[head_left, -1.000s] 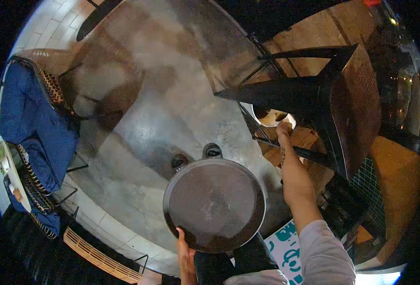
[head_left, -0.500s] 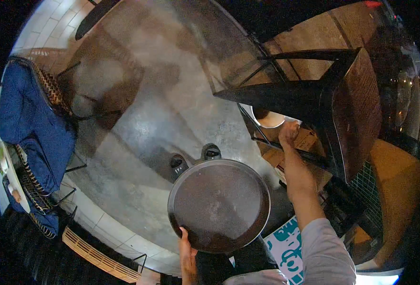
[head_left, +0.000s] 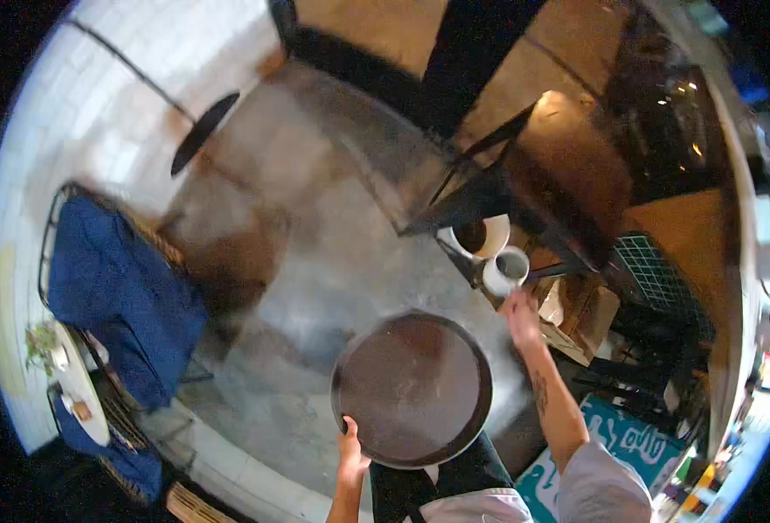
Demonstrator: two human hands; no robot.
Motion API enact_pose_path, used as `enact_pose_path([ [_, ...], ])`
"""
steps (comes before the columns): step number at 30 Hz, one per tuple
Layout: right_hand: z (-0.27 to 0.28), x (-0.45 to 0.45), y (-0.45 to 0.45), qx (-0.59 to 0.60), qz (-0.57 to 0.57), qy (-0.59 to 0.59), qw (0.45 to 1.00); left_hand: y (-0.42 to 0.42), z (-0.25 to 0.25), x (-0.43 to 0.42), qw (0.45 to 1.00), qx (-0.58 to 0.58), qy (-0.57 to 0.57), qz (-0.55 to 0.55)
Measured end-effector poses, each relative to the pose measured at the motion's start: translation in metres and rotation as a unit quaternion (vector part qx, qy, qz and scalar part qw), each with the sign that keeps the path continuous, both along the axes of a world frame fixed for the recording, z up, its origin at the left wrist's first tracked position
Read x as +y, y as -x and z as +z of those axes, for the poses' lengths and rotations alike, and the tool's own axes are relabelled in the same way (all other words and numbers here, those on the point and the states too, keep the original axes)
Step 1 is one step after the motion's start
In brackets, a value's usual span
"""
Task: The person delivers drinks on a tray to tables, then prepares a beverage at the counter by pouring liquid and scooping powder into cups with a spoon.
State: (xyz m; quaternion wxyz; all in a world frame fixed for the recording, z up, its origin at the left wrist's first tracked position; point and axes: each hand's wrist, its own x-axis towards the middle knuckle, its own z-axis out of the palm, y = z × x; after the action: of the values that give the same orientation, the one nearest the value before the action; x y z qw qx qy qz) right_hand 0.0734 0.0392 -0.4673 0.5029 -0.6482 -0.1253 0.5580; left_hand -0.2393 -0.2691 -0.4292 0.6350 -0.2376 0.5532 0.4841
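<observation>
A round dark tray (head_left: 413, 392) lies in front of my body, its upper face bare. At its lower left edge my left hand (head_left: 351, 449) grips the rim, thumb on top. To the right of the tray, my right hand (head_left: 522, 317) is closed on a white cup (head_left: 506, 269), whose open top faces the camera. Just behind the cup is a larger white round container (head_left: 495, 235) with something dark inside. Part of my right hand is blurred.
A dark chair (head_left: 568, 192) stands at the upper right, above a cardboard box (head_left: 576, 336). Blue cushions (head_left: 123, 288) rest on a seat at left, beside a small white table (head_left: 84, 388) with a plant. A teal patterned surface (head_left: 629, 449) is at lower right.
The view has turned. My right hand has come out from under the chair, and the white cup now shows in it. My left hand keeps hold of the tray.
</observation>
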Motion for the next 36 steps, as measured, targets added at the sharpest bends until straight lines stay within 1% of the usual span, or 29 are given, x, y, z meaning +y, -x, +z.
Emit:
enact_pose_path([
  [1, 0.038, -0.03, -0.007, -0.097, 0.227, -0.069, 0.967, 0.008, 0.009, 0.007, 0.999, 0.008, -0.025, -0.019],
  [2, 0.068, -0.054, 0.005, -0.092, 0.167, 0.0, 0.982, 0.016, 0.019, 0.01, 0.999, 0.02, -0.022, -0.042],
  [3, 0.08, -0.082, 0.013, -0.066, 0.093, -0.003, 0.993, 0.023, 0.03, 0.011, 0.997, 0.034, -0.018, -0.063],
  [4, 0.109, -0.109, 0.011, -0.039, 0.185, -0.055, 0.98, 0.032, 0.036, 0.008, 0.991, 0.038, -0.044, -0.117],
  [5, 0.127, -0.136, 0.014, -0.065, 0.18, -0.065, 0.979, 0.039, 0.042, 0.009, 0.982, 0.043, -0.067, -0.171],
  [6, 0.154, -0.161, 0.016, -0.078, 0.195, -0.042, 0.977, 0.038, 0.056, 0.017, 0.982, 0.033, -0.055, -0.177],
  [7, 0.17, -0.188, 0.02, -0.053, 0.154, -0.067, 0.984, 0.032, 0.074, 0.022, 0.981, 0.023, -0.042, -0.186],
  [9, 0.206, -0.238, 0.025, 0.018, 0.081, -0.038, 0.996, 0.021, 0.093, 0.032, 0.965, 0.03, -0.07, -0.25],
  [10, 0.224, -0.261, 0.023, 0.045, 0.1, -0.042, 0.993, 0.015, 0.089, 0.036, 0.954, 0.067, -0.014, -0.293],
  [11, 0.235, -0.287, 0.022, 0.026, 0.099, -0.035, 0.994, -0.012, 0.153, 0.054, 0.947, 0.059, -0.054, -0.311],
  [12, 0.254, -0.31, 0.023, 0.003, 0.086, -0.041, 0.995, -0.031, 0.185, 0.063, 0.934, 0.066, -0.033, -0.35],
  [13, 0.267, -0.329, 0.028, -0.023, 0.069, -0.043, 0.996, -0.042, 0.188, 0.068, 0.917, 0.07, -0.03, -0.391],
  [14, 0.263, -0.349, 0.028, -0.002, 0.057, -0.065, 0.996, -0.053, 0.191, 0.074, 0.899, 0.073, -0.027, -0.432],
  [15, 0.26, -0.37, 0.03, 0.016, 0.041, -0.088, 0.995, -0.056, 0.173, 0.074, 0.881, 0.013, -0.083, -0.466],
  [16, 0.272, -0.384, 0.034, 0.032, 0.001, -0.098, 0.995, -0.066, 0.165, 0.075, 0.854, -0.053, -0.131, -0.501],
  [17, 0.281, -0.409, 0.033, 0.026, -0.055, -0.105, 0.993, -0.084, 0.174, 0.067, 0.824, -0.059, -0.134, -0.548],
  [19, 0.295, -0.463, 0.028, -0.012, -0.082, -0.139, 0.987, -0.126, 0.196, 0.043, 0.758, -0.084, -0.178, -0.622],
  [21, 0.301, -0.524, 0.026, -0.039, -0.166, -0.171, 0.97, -0.167, 0.211, 0.007, 0.696, -0.098, -0.189, -0.685],
  [23, 0.312, -0.586, 0.024, -0.074, -0.233, -0.151, 0.958, -0.204, 0.221, -0.04, 0.64, -0.113, -0.187, -0.736],
  [24, 0.324, -0.609, 0.029, -0.133, -0.266, -0.132, 0.946, -0.217, 0.221, -0.057, 0.613, -0.139, -0.21, -0.748],
  [25, 0.337, -0.633, 0.035, -0.136, -0.302, -0.124, 0.936, -0.226, 0.223, -0.078, 0.588, -0.168, -0.228, -0.757],
  [27, 0.37, -0.691, 0.06, -0.248, -0.345, -0.054, 0.903, -0.237, 0.252, -0.135, 0.541, -0.17, -0.212, -0.796],
  [29, 0.384, -0.748, 0.082, -0.247, -0.397, -0.015, 0.884, -0.248, 0.258, -0.184, 0.501, -0.202, -0.212, -0.815],
  [31, 0.399, -0.804, 0.097, -0.284, -0.535, -0.016, 0.796, -0.258, 0.263, -0.238, 0.469, -0.219, -0.211, -0.829],
  [32, 0.404, -0.837, 0.105, -0.341, -0.564, 0.068, 0.749, -0.263, 0.265, -0.264, 0.447, -0.233, -0.212, -0.837],
  [33, 0.411, -0.87, 0.113, -0.374, -0.6, 0.102, 0.7, -0.27, 0.267, -0.291, 0.426, -0.249, -0.213, -0.843],
  [34, 0.417, -0.904, 0.116, -0.463, -0.608, 0.166, 0.623, -0.277, 0.271, -0.318, 0.412, -0.253, -0.21, -0.85],
  [35, 0.428, -0.93, 0.122, -0.513, -0.629, 0.207, 0.547, -0.282, 0.277, -0.341, 0.392, -0.231, -0.2, -0.868],
  [36, 0.426, -0.958, 0.131, -0.543, -0.63, 0.287, 0.475, -0.288, 0.282, -0.365, 0.37, -0.212, -0.19, -0.884],
])
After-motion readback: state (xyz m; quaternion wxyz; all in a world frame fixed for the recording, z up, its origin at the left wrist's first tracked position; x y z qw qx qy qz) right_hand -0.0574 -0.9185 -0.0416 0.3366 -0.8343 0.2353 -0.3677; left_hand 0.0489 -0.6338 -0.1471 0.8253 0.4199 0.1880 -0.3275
